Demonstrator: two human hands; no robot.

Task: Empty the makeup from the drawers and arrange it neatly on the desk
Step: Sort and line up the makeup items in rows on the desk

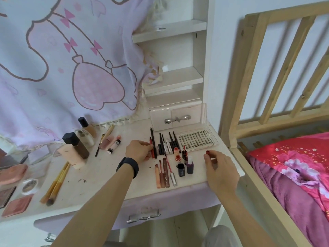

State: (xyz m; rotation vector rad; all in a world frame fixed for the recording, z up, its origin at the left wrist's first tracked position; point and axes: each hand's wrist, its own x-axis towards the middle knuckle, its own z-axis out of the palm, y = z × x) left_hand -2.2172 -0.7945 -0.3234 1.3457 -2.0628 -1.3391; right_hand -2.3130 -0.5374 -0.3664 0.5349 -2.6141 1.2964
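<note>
My left hand (138,151) is at the left end of the liners (165,144), fingers (145,143) and thumb curled onto a red pencil (151,150). The pencil lies in line with the others; I cannot tell whether it is lifted off the table (106,168). A black band (128,166) sits on that wrist.

My right hand (220,168) hovers near the table's right edge, just in front of the lash tray (197,140). Its fingers (209,158) are bent and pinch a small red thing (207,152) at their tips; what it is I cannot tell.

The makeup is out on the table in groups. The liners lie side by side, pointing away from me, between my left hand and the lash tray. In front of them stand small bottles (185,157), orange, red and dark ones, with a black cap (181,169) beside them. The glosses (162,173) lie parallel just left of the bottles.

Farther left, two pink tubes (111,142) lie near a gold stick (109,130). Foundation bottles (83,138) stand together at the back, and brushes (57,184) lie in front of them. Compacts (16,204) sit at the left edge.

A clear box (176,118) with a bow handle stands behind the liners. A drawer (143,217) shows below the table front. A printed cloth (62,68) hangs behind, and a bed (293,175) is on my right.
</note>
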